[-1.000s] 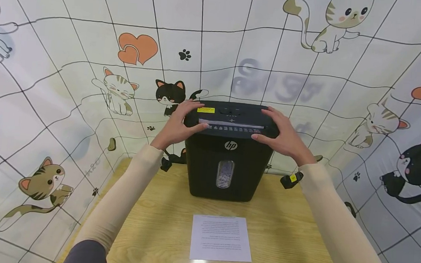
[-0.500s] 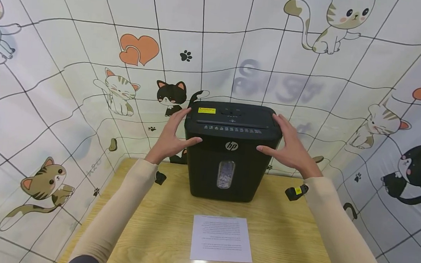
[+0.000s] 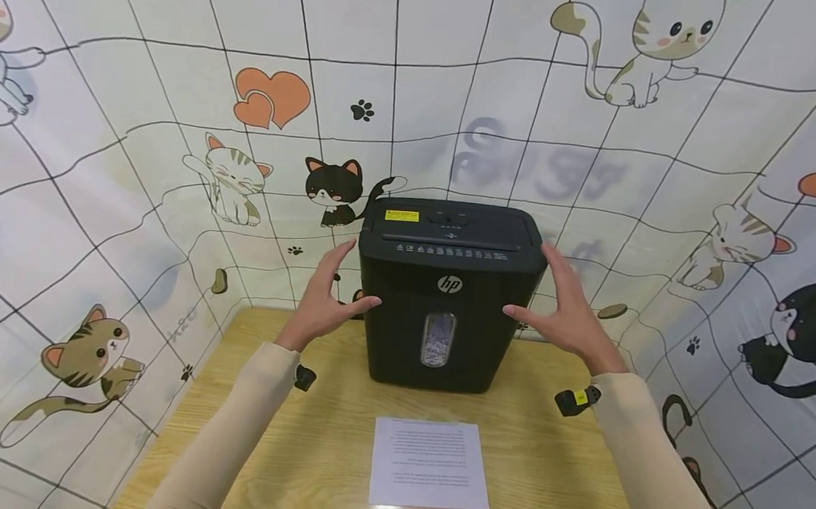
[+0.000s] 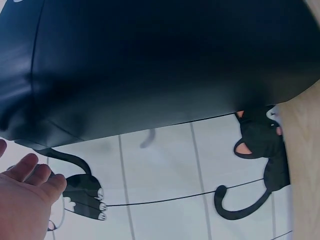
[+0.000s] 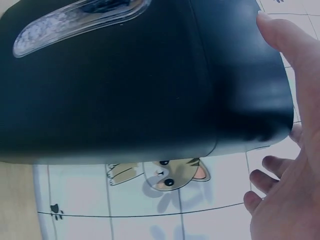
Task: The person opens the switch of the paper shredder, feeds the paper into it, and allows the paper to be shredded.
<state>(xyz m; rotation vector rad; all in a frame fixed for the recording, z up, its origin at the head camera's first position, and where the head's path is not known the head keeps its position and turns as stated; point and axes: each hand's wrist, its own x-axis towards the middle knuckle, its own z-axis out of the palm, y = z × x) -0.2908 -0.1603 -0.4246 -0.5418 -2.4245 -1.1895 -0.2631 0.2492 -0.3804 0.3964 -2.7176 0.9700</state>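
In the head view, a black shredder (image 3: 447, 301) stood upright at the back of the table (image 3: 250, 434), behind a printed sheet (image 3: 431, 464) lying flat. The left grip (image 3: 318, 302) and right grip (image 3: 570, 322) were spread wide at its two sides, holding nothing; whether any fingertip touched it could not be told. Its window (image 3: 439, 321) showed pale shreds (image 3: 435, 348) inside. The casing looked stiff, smooth and probably slippery, the whole likely heavy, most so at the top; both sides just under the upper rim seemed the best hold, the clear window the worst. In the left wrist view, the fingers (image 4: 52, 186) were loosely bent beside its glossy wall. In the right wrist view, the thumb (image 5: 290, 37) lay near a front edge, shreds again visible behind the window.
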